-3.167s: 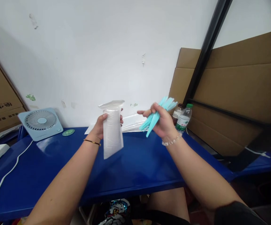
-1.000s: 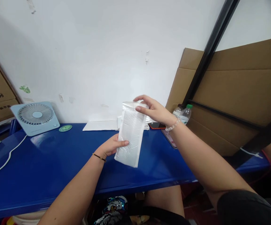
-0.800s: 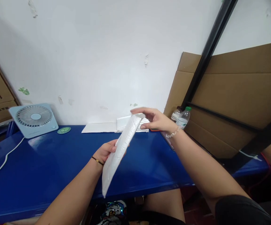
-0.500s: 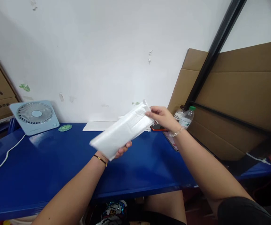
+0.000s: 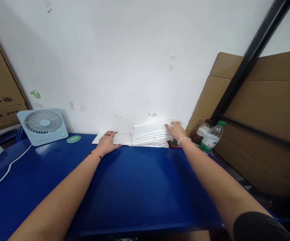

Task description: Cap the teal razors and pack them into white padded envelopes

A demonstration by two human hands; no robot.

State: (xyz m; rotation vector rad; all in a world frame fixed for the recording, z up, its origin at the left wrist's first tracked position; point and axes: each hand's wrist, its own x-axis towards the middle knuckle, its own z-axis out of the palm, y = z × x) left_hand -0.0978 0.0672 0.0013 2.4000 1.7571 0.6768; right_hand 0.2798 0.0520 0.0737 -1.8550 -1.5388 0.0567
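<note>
My left hand point(image 5: 106, 144) rests with its fingers spread on the flat white paper point(image 5: 123, 138) at the back of the blue table. At the right end of a stack of white packets point(image 5: 150, 131), my right hand point(image 5: 176, 130) touches the top packet, its thumb and fingers apart. The packets look flat and shiny, like folded plastic, and lie a little unevenly on one another. Part of the right hand's fingers is hidden behind the hand itself.
A light blue fan point(image 5: 44, 123) and a green disc point(image 5: 74, 139) are on the left. Two bottles, one with a green cap point(image 5: 212, 138) and one brown-capped point(image 5: 203, 131), stand by the cardboard point(image 5: 265, 134) on the right. A red-edged dark object point(image 5: 174, 144) lies beside the stack.
The white packet that both hands held above the table now lies on the stack at the back. My left hand has moved forward onto the paper; the view has shifted slightly.
</note>
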